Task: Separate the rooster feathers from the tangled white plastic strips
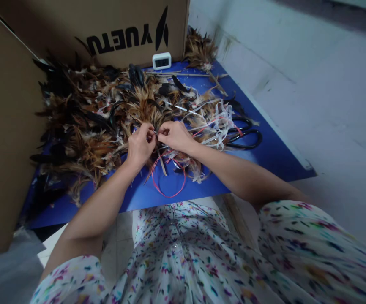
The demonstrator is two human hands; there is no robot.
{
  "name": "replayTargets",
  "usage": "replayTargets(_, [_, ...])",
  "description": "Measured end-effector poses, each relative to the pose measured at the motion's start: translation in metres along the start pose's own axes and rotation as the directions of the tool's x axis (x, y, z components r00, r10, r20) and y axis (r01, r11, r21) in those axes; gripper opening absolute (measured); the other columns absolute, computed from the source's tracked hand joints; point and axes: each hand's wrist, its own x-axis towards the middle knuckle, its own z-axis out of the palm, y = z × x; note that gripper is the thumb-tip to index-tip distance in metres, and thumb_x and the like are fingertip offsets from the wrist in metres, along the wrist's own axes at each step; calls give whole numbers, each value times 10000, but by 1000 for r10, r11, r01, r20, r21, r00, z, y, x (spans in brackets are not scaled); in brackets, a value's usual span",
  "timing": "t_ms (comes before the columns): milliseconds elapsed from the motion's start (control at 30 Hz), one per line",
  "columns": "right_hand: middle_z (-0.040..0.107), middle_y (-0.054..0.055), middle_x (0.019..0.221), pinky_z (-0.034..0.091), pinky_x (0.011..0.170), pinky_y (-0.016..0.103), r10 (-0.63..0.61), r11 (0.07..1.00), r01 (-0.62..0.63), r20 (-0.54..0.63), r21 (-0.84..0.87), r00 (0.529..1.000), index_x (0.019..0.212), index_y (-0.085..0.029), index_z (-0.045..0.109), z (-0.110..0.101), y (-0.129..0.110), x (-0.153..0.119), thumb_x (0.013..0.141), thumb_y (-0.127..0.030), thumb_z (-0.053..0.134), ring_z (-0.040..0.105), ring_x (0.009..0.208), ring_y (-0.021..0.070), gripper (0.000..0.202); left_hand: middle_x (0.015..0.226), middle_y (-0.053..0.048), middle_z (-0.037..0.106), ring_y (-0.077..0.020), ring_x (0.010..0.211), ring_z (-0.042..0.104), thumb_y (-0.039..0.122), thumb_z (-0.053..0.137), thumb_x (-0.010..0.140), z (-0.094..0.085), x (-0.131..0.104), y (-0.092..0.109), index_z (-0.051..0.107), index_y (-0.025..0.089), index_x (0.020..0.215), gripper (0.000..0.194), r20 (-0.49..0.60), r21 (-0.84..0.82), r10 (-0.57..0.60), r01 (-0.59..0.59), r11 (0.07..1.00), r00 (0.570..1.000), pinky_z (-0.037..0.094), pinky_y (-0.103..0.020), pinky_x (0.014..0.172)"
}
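My left hand (141, 143) and my right hand (176, 136) meet above the table, thumbs and fingertips pinched close together. A thin pale string shows faintly between the fingertips. Just beyond them a bunch of brown feathers (146, 103) fans away from me, with glossy black feathers (136, 76) at its far tip. Below the fingers a thin wooden stick (162, 162) points toward me; its upper part is hidden by the hands. Near it lies a loop of pink string (169, 195) on the blue tabletop (221, 179).
Loose brown and black feathers (88, 147) cover the left side. To the right are tangled white ribbons (222, 122) and black-handled scissors (260, 137). A small white digital clock (162, 56) stands before a cardboard box (119, 21). Another feather bunch (200, 48) lies by the wall (312, 84).
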Motion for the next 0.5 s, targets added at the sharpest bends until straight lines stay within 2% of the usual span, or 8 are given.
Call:
replayTargets(200, [638,-20,621,390,664,240,51,995,-53,26,85,998,727,-124,743,-2,0,0,713,-97,630,565,641,112,117,795,-6,690,-145,727,665,112,625,827,-1,-1,-2,634,192,885,100,-9,32,61,-61,998,998,514,-254,692])
replayTargets(367, [618,-28,592,384,653,239,58,992,-61,24,112,998,700,-126,729,0,0,0,713,-108,633,562,629,108,98,869,-45,735,-168,828,691,125,594,870,0,0,-5,710,185,931,145,-11,48,153,-152,987,988,534,-275,764])
replayTargets(500, [595,-35,574,377,646,239,45,993,-46,20,110,999,686,-127,717,-1,0,0,715,-115,643,548,613,103,80,906,-65,747,-184,867,693,139,580,887,0,0,-6,734,185,940,170,0,45,152,-152,987,988,532,-302,807])
